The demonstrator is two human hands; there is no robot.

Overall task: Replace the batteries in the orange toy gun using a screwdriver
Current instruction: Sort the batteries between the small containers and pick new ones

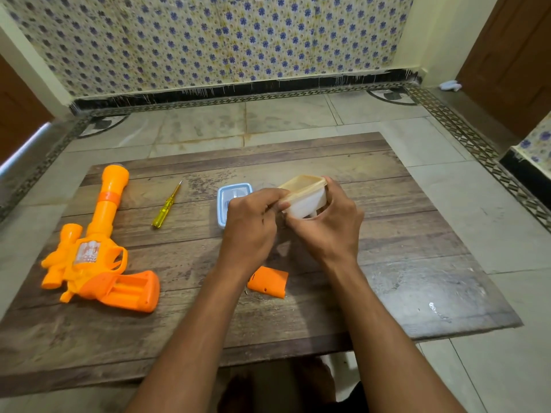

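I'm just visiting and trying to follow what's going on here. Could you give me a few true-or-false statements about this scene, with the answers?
1. Both hands hold the white container. True.
2. The screwdriver is in the right hand. False: it lies on the board.
3. The toy gun has its battery bay open. True.
4. The orange cover is fitted on the gun. False: it lies apart, under the left hand.

One head-worn wide-angle view looks forward and steeply down from above the person's forearms onto a wooden table [387, 293]. It sits close over the table, which fills the middle of the picture, with the tiled floor [292, 117] and patterned wall [208, 37] beyond.
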